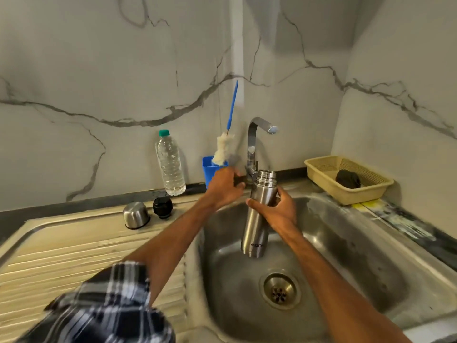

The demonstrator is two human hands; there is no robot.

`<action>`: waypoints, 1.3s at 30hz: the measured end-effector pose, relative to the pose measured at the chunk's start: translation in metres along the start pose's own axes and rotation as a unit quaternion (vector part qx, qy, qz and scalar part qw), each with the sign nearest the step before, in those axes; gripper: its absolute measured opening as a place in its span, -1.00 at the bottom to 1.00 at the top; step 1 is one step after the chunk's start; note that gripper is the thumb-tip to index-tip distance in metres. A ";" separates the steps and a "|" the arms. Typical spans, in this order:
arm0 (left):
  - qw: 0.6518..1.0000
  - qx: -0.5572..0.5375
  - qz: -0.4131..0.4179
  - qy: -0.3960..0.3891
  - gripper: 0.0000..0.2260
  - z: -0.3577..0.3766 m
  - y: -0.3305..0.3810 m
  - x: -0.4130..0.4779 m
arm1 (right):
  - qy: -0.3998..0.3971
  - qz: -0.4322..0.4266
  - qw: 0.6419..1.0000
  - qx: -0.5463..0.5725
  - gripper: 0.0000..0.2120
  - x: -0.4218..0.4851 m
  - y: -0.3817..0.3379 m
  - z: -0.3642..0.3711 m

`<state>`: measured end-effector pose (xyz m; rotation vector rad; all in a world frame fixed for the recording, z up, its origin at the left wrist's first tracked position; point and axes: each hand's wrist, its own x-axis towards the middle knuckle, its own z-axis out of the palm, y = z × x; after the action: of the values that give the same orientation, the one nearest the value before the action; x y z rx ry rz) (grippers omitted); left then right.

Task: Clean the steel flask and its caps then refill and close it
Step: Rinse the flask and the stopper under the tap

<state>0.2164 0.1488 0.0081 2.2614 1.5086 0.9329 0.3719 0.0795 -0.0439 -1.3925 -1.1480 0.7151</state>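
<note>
judging from the head view, the steel flask (pixel 257 219) is stiff, smooth, likely slippery once wet and probably light if empty; its middle looks the soundest place to grip. the right hand (pixel 277 209) wraps fingers and thumb round that middle, holding it near upright, mouth open, over the back of the sink (pixel 358 243) by the tap (pixel 254 134). the left hand (pixel 223 188) reaches forward with curled fingers at the tap's base, below a brush (pixel 223 149); whether it grasps anything i cannot tell. the steel cap (pixel 136 215) and black stopper (pixel 162 207) sit at the drainboard's (pixel 74 256) back edge.
</note>
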 end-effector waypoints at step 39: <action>0.990 -0.104 0.043 0.088 -0.92 0.034 -0.001 0.070 | 0.012 -0.025 0.999 -0.032 -0.29 0.006 0.011 -0.006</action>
<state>0.2550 0.2161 0.0065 2.1567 1.3164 1.2812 0.3817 0.0837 -0.0525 -1.4163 -1.1911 0.6287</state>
